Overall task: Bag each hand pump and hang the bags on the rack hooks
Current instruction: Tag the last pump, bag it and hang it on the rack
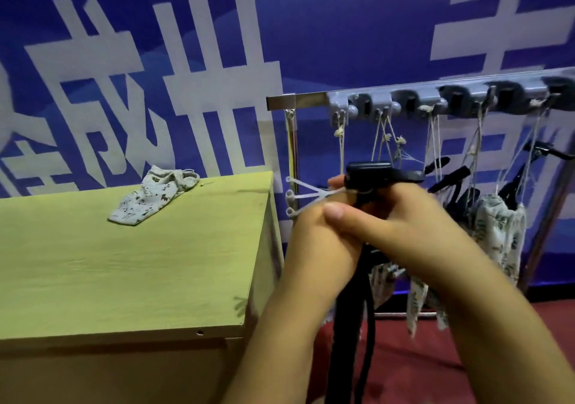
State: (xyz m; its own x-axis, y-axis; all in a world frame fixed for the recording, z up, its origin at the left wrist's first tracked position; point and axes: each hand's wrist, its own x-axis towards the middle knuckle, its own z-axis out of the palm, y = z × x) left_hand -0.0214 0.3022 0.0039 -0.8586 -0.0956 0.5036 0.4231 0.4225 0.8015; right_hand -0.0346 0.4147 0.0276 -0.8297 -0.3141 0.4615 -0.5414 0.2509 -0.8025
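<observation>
A black hand pump (367, 179) stands upright in front of me, its T-handle at the top and its hose hanging down. My left hand (317, 242) and my right hand (413, 226) are both wrapped around its upper shaft, right over left. White plastic nozzle pieces (298, 196) stick out to the left of my fingers. A printed cloth drawstring bag (155, 196) lies flat on the yellow-green table (124, 263). Behind the pump, the grey hook rack (435, 101) carries several bagged pumps (501, 226) on strings.
The rack's metal frame post (292, 142) stands right of the table edge, against a blue banner wall with white characters. Red carpet (420, 366) covers the floor below the rack. The leftmost hook (339, 117) holds only a string.
</observation>
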